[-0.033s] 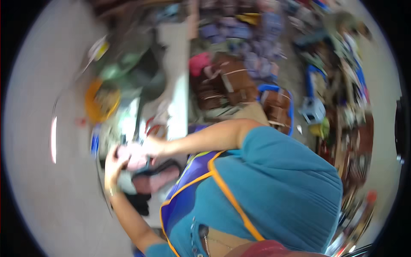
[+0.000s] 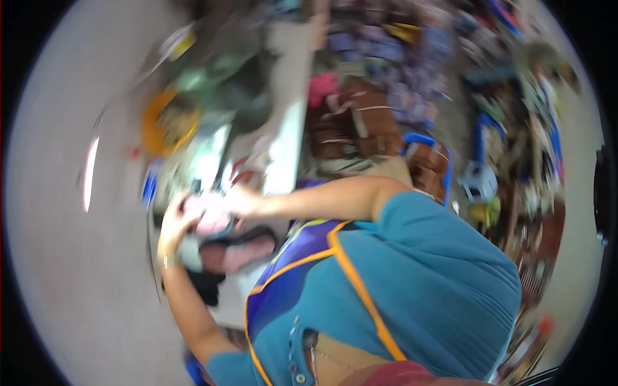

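Between my two hands is a pale pink piece of soft material [image 2: 214,215], blurred, with a darker edge near the left fingers. Its exact kind cannot be made out. My left hand [image 2: 174,224] closes around its left end, fingers curled. On the opposite side my right hand [image 2: 243,201] grips it, though glare and motion smear those fingertips. Just below them on the worktable, a pink and black piece [image 2: 239,254] resembling a shoe part lies beside a black cloth-like item [image 2: 205,286]. Beyond the hands stands a dark green machine [image 2: 238,90], lit brightly near its base.
A round orange container [image 2: 154,125] with small contents sits past the hands, near a blue item [image 2: 150,183]. Right of the table are brown stacked bundles [image 2: 370,122], a blue-rimmed basket [image 2: 447,164] with brown pieces, a light blue stool [image 2: 479,180] and purple piles [image 2: 415,83].
The whole scene has shifted a little to the right and slightly up in view. Both hands keep hold of the pink piece.
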A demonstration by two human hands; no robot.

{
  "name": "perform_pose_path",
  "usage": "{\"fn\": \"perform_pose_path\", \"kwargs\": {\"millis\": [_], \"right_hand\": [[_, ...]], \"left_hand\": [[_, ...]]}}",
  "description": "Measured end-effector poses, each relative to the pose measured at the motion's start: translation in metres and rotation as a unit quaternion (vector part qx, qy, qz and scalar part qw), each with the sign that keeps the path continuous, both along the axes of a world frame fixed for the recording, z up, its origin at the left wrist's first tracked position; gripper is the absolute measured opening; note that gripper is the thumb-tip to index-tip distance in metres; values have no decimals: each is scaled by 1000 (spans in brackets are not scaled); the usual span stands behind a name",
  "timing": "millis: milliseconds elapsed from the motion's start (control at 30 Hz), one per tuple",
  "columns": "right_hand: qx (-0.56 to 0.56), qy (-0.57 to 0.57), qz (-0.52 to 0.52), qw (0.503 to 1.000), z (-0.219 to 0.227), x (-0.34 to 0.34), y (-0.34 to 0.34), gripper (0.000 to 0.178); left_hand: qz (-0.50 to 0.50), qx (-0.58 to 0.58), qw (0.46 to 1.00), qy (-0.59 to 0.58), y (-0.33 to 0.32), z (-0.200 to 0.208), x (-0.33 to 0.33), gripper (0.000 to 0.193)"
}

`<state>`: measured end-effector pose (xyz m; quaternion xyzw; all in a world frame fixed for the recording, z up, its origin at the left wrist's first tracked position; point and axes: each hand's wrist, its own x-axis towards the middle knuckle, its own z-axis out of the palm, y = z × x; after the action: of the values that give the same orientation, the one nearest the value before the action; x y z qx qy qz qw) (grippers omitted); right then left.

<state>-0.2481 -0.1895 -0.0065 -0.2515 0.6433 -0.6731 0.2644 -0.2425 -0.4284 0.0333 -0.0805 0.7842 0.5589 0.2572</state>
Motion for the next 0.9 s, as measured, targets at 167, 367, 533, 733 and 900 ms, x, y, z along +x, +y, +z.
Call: {"fn": "perform_pose_path", "kwargs": {"millis": [167,367,533,733,900], "right_hand": [[212,-13,55,976,4,-17,-9,18],[130,-210,-15,969,12,-21,-18,41],[148,-174,-13,973,13,-26,-22,43],[142,-180,-37,973,20,-27,-22,40],[152,-176,-24,972,16,-30,-16,35]], "left_hand": [[10,-2,999,-47,-1,21,4,59],[47,100,994,5,1,13,16,41],[59,80,995,1,2,12,22,40],[129,78,989,5,15,14,38,40],[249,133,958,43,36,10,52,45]]}}
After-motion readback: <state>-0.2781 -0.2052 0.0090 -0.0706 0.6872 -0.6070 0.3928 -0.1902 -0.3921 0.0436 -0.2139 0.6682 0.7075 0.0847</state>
